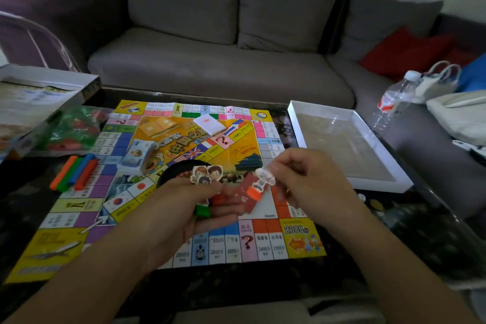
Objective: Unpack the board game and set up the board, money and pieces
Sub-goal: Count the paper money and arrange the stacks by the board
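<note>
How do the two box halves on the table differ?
The left box half holds printed sheets; the right box half holds only a clear insert. The left one is cut off by the picture's edge; the right one shows whole. Both have white walls and flank the board.

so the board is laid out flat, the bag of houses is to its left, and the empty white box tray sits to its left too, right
Not quite. The head view shows the empty white box tray to the right of the board, not the left. The board does lie flat, and the bag of houses is on its left.
</note>
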`<state>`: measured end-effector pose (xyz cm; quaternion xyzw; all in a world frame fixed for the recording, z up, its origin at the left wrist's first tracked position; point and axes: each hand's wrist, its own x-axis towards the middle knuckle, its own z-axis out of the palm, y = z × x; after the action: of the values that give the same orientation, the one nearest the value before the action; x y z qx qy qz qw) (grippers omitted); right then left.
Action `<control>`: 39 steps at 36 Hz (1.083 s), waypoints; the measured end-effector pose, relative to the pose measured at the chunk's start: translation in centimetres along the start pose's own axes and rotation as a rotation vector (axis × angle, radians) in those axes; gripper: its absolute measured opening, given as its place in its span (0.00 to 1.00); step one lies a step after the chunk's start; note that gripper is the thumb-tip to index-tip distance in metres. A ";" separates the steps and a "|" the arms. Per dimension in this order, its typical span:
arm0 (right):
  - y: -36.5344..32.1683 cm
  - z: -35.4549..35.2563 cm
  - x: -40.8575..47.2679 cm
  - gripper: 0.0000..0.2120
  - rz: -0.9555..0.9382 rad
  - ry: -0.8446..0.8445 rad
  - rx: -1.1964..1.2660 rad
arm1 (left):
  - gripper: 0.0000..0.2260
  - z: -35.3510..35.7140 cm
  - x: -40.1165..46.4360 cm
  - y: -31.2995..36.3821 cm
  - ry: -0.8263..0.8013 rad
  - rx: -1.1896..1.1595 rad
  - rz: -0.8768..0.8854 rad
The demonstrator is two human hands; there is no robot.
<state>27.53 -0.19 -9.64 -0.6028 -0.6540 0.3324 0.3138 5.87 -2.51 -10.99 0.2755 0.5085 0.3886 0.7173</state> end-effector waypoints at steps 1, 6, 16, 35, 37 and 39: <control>0.5 -0.9 -0.1 0.09 0.005 0.009 -0.025 | 0.12 0.2 0.1 -0.1 0.015 0.011 -0.005; 4.2 -3.6 -1.2 0.08 0.055 -0.012 -0.232 | 0.10 1.0 0.7 -0.7 0.039 0.042 -0.017; 6.5 -2.9 -2.7 0.04 0.105 -0.244 -0.475 | 0.09 2.5 1.1 -1.8 0.015 0.074 -0.016; 2.1 -3.5 -4.2 0.07 -0.050 -0.120 -0.001 | 0.11 3.2 0.1 -4.0 -0.412 0.147 -0.089; 2.6 -5.2 -4.0 0.07 -0.012 -0.031 -0.017 | 0.12 3.1 0.2 -3.7 -0.325 0.150 -0.073; 3.6 -6.7 -3.5 0.08 -0.006 0.049 -0.096 | 0.12 2.9 0.3 -3.6 -0.251 0.168 -0.062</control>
<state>35.30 -3.16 -8.75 -0.6232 -0.6630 0.2849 0.3015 9.70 -4.26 -13.02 0.3652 0.4538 0.2846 0.7614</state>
